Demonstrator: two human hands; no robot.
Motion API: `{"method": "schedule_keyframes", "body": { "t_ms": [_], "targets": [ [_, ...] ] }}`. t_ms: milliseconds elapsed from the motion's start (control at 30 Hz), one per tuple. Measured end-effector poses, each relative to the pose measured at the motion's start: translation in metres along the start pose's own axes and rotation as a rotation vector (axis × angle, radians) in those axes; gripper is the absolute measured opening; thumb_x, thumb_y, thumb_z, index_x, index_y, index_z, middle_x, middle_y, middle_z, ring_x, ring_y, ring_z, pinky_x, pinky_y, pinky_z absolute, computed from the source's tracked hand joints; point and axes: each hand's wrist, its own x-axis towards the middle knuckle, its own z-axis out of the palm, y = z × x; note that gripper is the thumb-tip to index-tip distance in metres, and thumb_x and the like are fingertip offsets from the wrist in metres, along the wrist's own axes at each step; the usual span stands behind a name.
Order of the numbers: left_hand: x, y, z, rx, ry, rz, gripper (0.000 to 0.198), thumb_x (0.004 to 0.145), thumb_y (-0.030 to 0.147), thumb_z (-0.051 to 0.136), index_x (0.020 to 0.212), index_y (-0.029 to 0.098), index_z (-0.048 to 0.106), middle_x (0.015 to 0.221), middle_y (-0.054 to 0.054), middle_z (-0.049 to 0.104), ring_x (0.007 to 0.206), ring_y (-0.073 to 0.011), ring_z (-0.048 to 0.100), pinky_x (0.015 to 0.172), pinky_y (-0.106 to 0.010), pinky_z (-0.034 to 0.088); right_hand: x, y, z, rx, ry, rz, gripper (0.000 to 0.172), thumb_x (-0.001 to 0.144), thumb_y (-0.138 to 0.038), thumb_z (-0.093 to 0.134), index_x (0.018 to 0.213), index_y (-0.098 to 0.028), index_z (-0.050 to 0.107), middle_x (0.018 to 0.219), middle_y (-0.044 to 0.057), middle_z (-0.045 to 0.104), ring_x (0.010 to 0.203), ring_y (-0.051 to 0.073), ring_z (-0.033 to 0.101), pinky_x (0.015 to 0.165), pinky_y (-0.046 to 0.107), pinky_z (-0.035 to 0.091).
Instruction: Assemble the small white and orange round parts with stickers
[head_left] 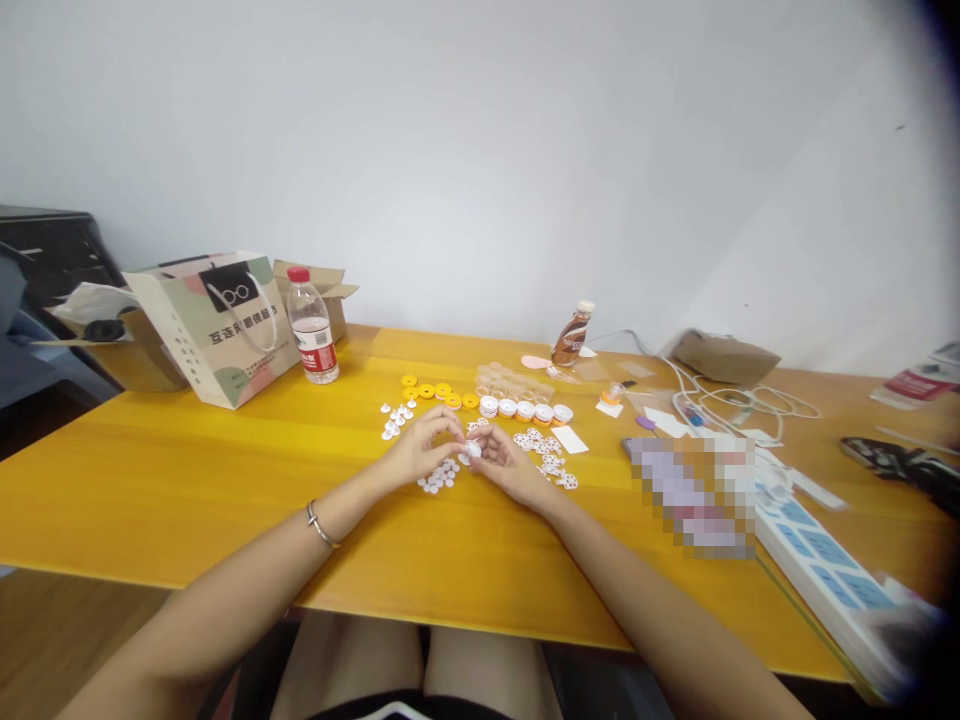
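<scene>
Both my hands meet over the middle of the table, pinching a small round white plastic part. My left hand has its thumb and fingertips closed at the part's left side. My right hand grips the same part from the right. Just below lie several small white discs. White stemmed pieces are scattered to the left, and white cut-out pieces to the right. Beyond my hands are yellow round rings and a row of white-topped round pieces. Fine detail of the held part is too small to make out.
A paper bag and a red-capped water bottle stand at the left. A brown drink bottle stands at the back, near clear plastic rings. On the right are a power strip, white cables and a blurred-out flat object.
</scene>
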Motion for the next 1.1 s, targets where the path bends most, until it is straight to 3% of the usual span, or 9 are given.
{"method": "schedule_keyframes", "body": {
  "t_ms": [367,633,1100],
  "targets": [
    [-0.003,-0.005,0.007,0.082,-0.011,-0.133,0.007,0.075,0.023,0.060,0.073,0.016,0.060,0.086,-0.005,0.056,0.084,-0.0155,0.053,0.081,-0.030,0.040,-0.001,-0.002,0.002,-0.070,-0.021,-0.010,0.026,0.072,-0.026,0.061,0.094,-0.022,0.048,0.082,-0.002,0.049,0.072,0.010,0.048,0.068,0.025,0.040],
    [-0.004,0.000,0.009,0.107,-0.045,-0.213,0.009,0.074,0.022,0.058,0.070,0.015,0.056,0.073,-0.001,0.058,0.073,-0.0126,0.054,0.070,-0.024,0.041,-0.001,0.002,0.003,-0.089,-0.031,0.000,0.027,0.073,-0.030,0.061,0.095,-0.022,0.047,0.081,-0.001,0.050,0.071,0.010,0.049,0.067,0.026,0.040],
    [-0.004,-0.004,0.012,-0.030,-0.003,-0.316,0.011,0.070,0.023,0.059,0.069,0.014,0.054,0.070,0.000,0.060,0.067,-0.0113,0.055,0.067,-0.024,0.044,-0.002,-0.003,0.005,-0.063,-0.013,-0.010,0.026,0.072,-0.031,0.062,0.092,-0.022,0.049,0.080,-0.001,0.051,0.071,0.010,0.050,0.067,0.026,0.041]
  ]
}}
